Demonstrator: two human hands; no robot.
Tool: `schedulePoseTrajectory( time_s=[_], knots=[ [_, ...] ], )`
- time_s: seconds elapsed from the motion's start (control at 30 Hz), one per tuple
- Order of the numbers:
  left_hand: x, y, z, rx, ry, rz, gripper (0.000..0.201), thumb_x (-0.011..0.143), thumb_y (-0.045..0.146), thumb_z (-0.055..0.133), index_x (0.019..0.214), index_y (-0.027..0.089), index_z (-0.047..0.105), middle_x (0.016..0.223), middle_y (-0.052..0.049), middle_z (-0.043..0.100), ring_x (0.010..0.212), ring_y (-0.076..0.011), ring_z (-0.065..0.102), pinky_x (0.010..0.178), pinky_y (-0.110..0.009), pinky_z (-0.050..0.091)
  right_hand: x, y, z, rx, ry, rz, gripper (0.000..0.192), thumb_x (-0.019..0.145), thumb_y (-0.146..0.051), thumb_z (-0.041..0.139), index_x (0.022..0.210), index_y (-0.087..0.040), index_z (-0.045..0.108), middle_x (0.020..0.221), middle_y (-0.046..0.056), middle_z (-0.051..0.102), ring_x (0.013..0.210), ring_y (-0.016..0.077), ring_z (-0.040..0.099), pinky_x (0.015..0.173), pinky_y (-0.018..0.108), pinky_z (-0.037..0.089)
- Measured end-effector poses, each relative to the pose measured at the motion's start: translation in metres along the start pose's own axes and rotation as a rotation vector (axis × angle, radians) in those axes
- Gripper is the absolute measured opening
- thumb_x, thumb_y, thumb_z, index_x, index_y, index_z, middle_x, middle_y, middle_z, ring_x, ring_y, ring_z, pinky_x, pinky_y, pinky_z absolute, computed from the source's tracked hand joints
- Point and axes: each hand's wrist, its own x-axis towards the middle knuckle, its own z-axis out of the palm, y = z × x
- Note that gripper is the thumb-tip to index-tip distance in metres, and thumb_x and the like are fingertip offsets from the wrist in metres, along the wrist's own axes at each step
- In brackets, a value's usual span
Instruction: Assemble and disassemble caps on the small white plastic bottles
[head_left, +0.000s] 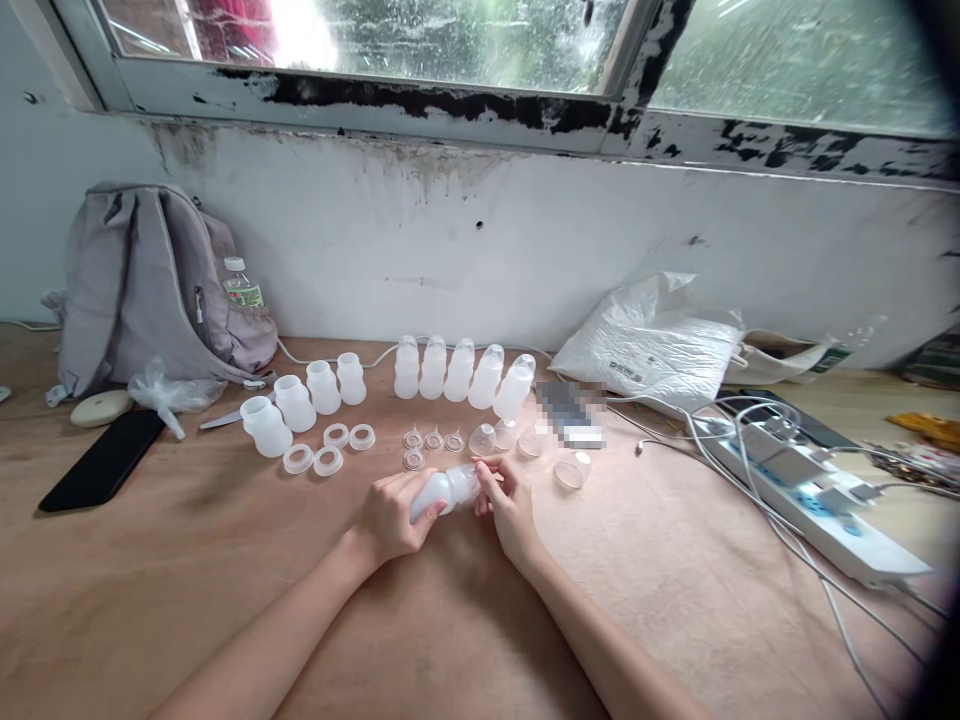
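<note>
My left hand (391,512) is wrapped round a translucent white baby bottle (433,496), which lies tilted with its top towards the right. The fingers of my right hand (511,508) are closed on the clear top end of the same bottle; what exactly they pinch is partly hidden. Just beyond my hands lie several silicone nipples (433,438) and several clear domed caps (573,470). To the left are several collar rings (328,461), with a row of open bottle bodies (295,403) behind them. Several capped bottles (458,372) stand upright at the back middle.
At the left are a grey backpack (142,290), a black phone (103,460) and a knife-like blade (221,420). A white plastic package (649,340) rests against the wall. On the right, a power strip (810,500) trails tangled white cables.
</note>
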Motion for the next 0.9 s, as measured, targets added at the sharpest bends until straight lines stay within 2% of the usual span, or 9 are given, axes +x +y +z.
schedulePoseTrajectory(
  time_s=[0.23, 0.4, 0.57, 0.67, 0.8, 0.9],
  knots=[
    [0.001, 0.0, 0.004, 0.032, 0.031, -0.026, 0.035, 0.082, 0.035, 0.042, 0.108, 0.016, 0.053, 0.094, -0.01, 0.065, 0.084, -0.0223, 0.062, 0.072, -0.032, 0.049, 0.007, -0.003, -0.003, 0.027, -0.041, 0.036, 0.027, 0.074, -0.044, 0.055, 0.083, -0.019, 0.057, 0.047, -0.006, 0.047, 0.036, 0.0089, 0.044, 0.038, 0.022, 0.037],
    [0.004, 0.005, 0.002, -0.017, 0.011, -0.091, 0.034, 0.087, 0.029, 0.031, 0.114, 0.016, 0.048, 0.106, -0.01, 0.06, 0.095, -0.0211, 0.057, 0.079, -0.032, 0.047, 0.013, -0.01, -0.009, 0.046, -0.054, 0.002, 0.026, 0.074, -0.041, 0.056, 0.087, -0.019, 0.062, 0.053, -0.004, 0.051, 0.043, 0.009, 0.049, 0.046, 0.022, 0.041],
    [0.006, 0.006, -0.005, -0.055, -0.049, -0.1, 0.033, 0.089, 0.026, 0.027, 0.115, 0.02, 0.047, 0.107, -0.006, 0.06, 0.09, -0.0192, 0.058, 0.079, -0.034, 0.045, 0.015, -0.012, -0.015, 0.256, -0.072, 0.086, 0.036, 0.077, -0.045, 0.049, 0.098, -0.018, 0.06, 0.067, 0.0, 0.056, 0.044, 0.0097, 0.05, 0.046, 0.025, 0.043],
    [0.005, 0.004, -0.006, -0.074, -0.064, -0.11, 0.033, 0.089, 0.029, 0.028, 0.115, 0.021, 0.046, 0.108, -0.005, 0.06, 0.089, -0.0192, 0.057, 0.079, -0.034, 0.044, 0.016, -0.01, -0.014, 0.326, -0.064, 0.141, 0.035, 0.075, -0.046, 0.051, 0.096, -0.019, 0.059, 0.068, 0.0, 0.056, 0.043, 0.0093, 0.049, 0.044, 0.024, 0.042],
    [0.005, 0.002, -0.002, -0.182, -0.056, -0.094, 0.035, 0.089, 0.032, 0.029, 0.119, 0.019, 0.041, 0.115, -0.008, 0.055, 0.103, -0.0201, 0.051, 0.086, -0.034, 0.041, 0.016, -0.007, -0.01, 0.369, -0.076, 0.186, 0.031, 0.075, -0.046, 0.052, 0.088, -0.019, 0.06, 0.067, -0.001, 0.055, 0.042, 0.0083, 0.046, 0.043, 0.023, 0.041],
    [0.004, 0.002, -0.002, -0.23, -0.103, -0.105, 0.041, 0.088, 0.031, 0.03, 0.128, 0.018, 0.03, 0.125, -0.011, 0.045, 0.114, -0.0213, 0.043, 0.094, -0.037, 0.037, 0.015, -0.006, -0.009, 0.41, -0.091, 0.182, 0.028, 0.075, -0.044, 0.053, 0.086, -0.019, 0.059, 0.069, -0.001, 0.054, 0.042, 0.0076, 0.046, 0.041, 0.022, 0.04]
  ],
)
